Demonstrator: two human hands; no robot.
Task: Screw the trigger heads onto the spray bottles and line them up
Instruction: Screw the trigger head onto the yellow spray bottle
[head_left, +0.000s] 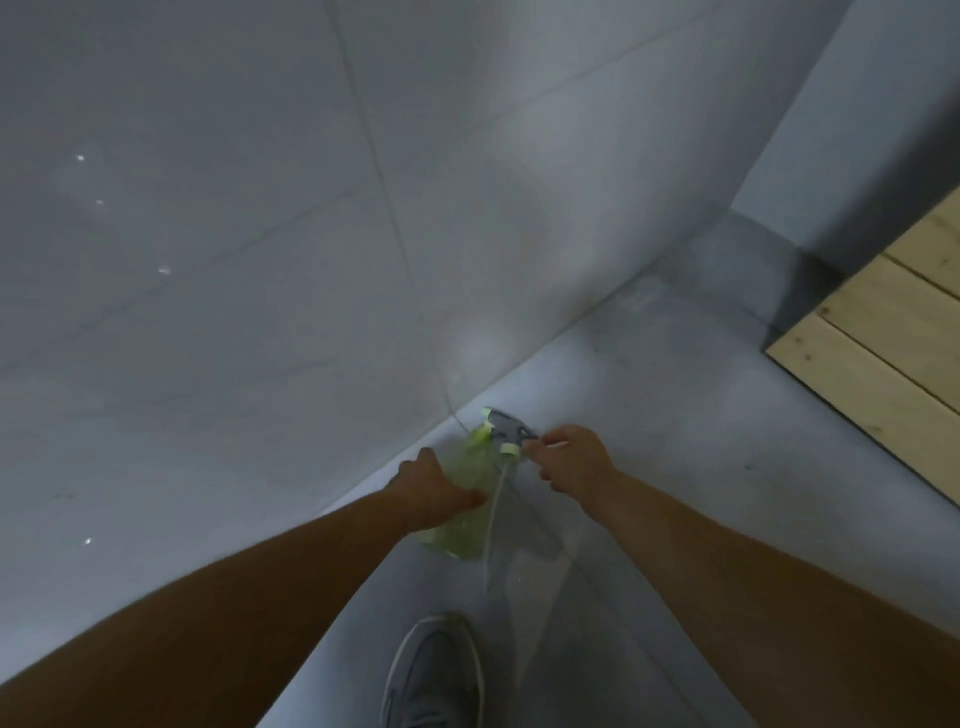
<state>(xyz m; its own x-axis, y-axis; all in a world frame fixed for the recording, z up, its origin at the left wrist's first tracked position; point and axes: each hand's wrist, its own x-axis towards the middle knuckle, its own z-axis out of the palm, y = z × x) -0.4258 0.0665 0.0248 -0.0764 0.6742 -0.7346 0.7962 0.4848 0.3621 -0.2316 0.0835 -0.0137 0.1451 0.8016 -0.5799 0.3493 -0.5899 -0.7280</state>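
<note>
A translucent green spray bottle (460, 499) is held low over the grey floor, close to the tiled wall. My left hand (436, 488) is wrapped around its body from the left. My right hand (569, 460) pinches a grey and green trigger head (506, 428) near the bottle's neck. The head's white dip tube (493, 512) hangs down alongside the bottle on its right. The picture is blurred, so I cannot tell whether the head touches the neck.
A glossy grey tiled wall (260, 234) fills the left and top. A wooden pallet or board (883, 353) lies at the right on the floor. My grey shoe (436, 675) stands on the floor (675, 441) below the bottle.
</note>
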